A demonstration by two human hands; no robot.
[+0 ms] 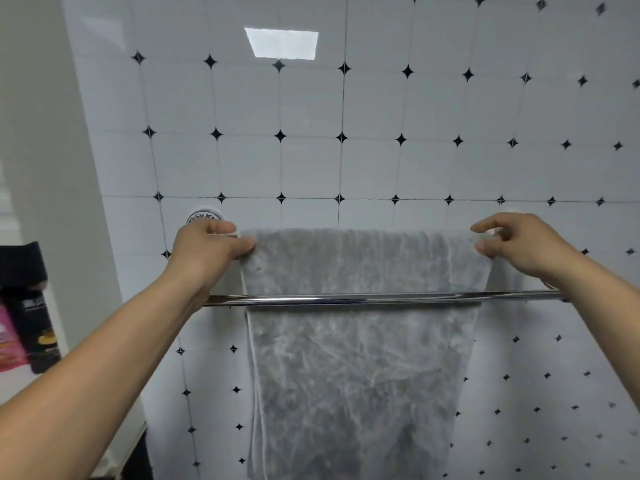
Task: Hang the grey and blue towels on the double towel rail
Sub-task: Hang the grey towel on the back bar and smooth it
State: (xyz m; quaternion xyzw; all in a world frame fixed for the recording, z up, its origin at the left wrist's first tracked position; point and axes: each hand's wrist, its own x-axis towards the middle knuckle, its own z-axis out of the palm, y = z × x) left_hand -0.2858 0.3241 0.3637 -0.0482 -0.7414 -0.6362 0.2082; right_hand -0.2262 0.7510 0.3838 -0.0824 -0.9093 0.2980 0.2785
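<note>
The grey towel (360, 358) hangs folded over the back bar of the double towel rail, and its two layers fall straight down behind the chrome front bar (381, 299). My left hand (207, 251) pinches the towel's top left corner, thumb on the front and fingers behind. My right hand (519, 244) holds the top right corner the same way, more loosely, with the thumb on the cloth and the forefinger over the fold. The front bar is bare. No blue towel is in view.
The rail is fixed to a white tiled wall with black diamond insets; a round wall mount (202, 216) shows above my left hand. A dark bottle (31, 306) and a pink package (10, 341) stand on a ledge at the left.
</note>
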